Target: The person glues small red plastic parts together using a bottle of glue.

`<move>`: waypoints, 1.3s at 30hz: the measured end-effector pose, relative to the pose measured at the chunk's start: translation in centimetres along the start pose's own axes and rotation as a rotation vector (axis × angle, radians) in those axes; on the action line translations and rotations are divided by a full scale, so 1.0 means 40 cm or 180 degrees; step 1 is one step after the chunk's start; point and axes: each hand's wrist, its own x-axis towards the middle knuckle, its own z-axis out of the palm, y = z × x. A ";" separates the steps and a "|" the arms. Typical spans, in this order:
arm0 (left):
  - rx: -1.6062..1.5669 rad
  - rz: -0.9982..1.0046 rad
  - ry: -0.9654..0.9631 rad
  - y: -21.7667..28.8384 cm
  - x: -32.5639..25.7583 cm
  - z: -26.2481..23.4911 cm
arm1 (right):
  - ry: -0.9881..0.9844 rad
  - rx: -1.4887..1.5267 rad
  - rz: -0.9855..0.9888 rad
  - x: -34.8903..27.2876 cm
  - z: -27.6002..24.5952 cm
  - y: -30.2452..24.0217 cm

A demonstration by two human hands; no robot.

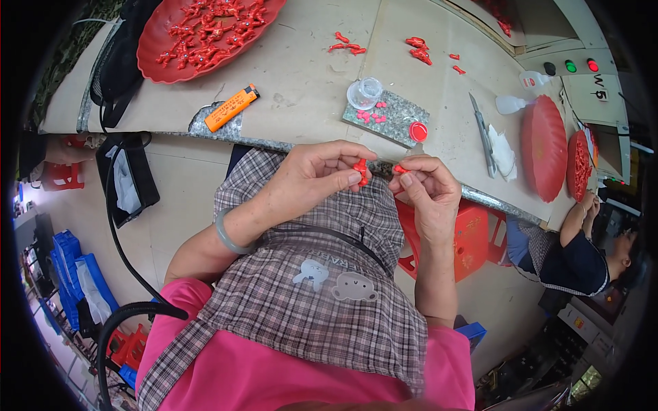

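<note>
My left hand (317, 170) pinches a small glossy red figurine piece (361, 172) between thumb and fingertips. A short gap to the right, my right hand (432, 195) has a smaller red piece (399, 169) between thumb and forefinger. Both hands are raised at the table's front edge, above my checked apron. Just beyond them lies a speckled grey slab (404, 109), with a clear plastic cup (370, 89), several pink bits (370, 118) and a round red cap (418, 131) on it. The exact shape of each held piece is partly hidden by my fingers.
A red scalloped tray (154, 58) of red figurines stands at the far left, near an orange lighter (233, 107). Loose red pieces (419, 51) lie at the back. To the right are tweezers (482, 133), white tissue (504, 152), a white bottle (510, 104) and another red tray (545, 147).
</note>
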 end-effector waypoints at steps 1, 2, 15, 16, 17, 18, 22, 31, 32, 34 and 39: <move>-0.0050 -0.0017 0.0042 0.000 0.001 0.000 | 0.0048 -0.0014 -0.0019 0.003 -0.002 -0.001; -0.0063 -0.0011 0.0025 -0.001 0.002 0.001 | 0.0061 -0.0033 -0.0022 0.006 -0.005 -0.004; 0.0129 -0.0082 0.0052 -0.009 0.005 -0.006 | 0.0419 -0.0900 -0.0764 0.074 -0.072 -0.020; 0.0154 -0.0118 0.0067 -0.006 0.005 -0.005 | 0.0479 -0.1111 -0.0845 0.080 -0.077 -0.017; 0.0148 -0.0115 0.0068 -0.005 0.005 -0.006 | 0.0542 -0.1323 -0.0925 0.085 -0.081 -0.014; 0.0150 -0.0147 0.0035 -0.005 0.006 -0.008 | 0.0539 -0.1327 -0.0923 0.088 -0.085 -0.011; 0.0159 -0.0170 0.0005 -0.011 0.008 -0.012 | 0.0651 -0.1531 -0.0991 0.098 -0.083 -0.002; -0.0004 -0.0093 -0.0035 -0.013 0.013 -0.011 | 0.0640 -0.2895 -0.1918 0.110 -0.078 -0.017; -0.0008 -0.0094 -0.0023 -0.013 0.012 -0.011 | 0.0585 -0.3012 -0.2039 0.111 -0.076 -0.018; 0.0015 -0.0120 -0.0005 -0.012 0.010 -0.011 | 0.0537 -0.3097 -0.2125 0.114 -0.075 -0.018; -0.0003 -0.0127 -0.0060 -0.011 0.012 -0.012 | 0.0440 -0.3329 -0.2336 0.117 -0.076 -0.020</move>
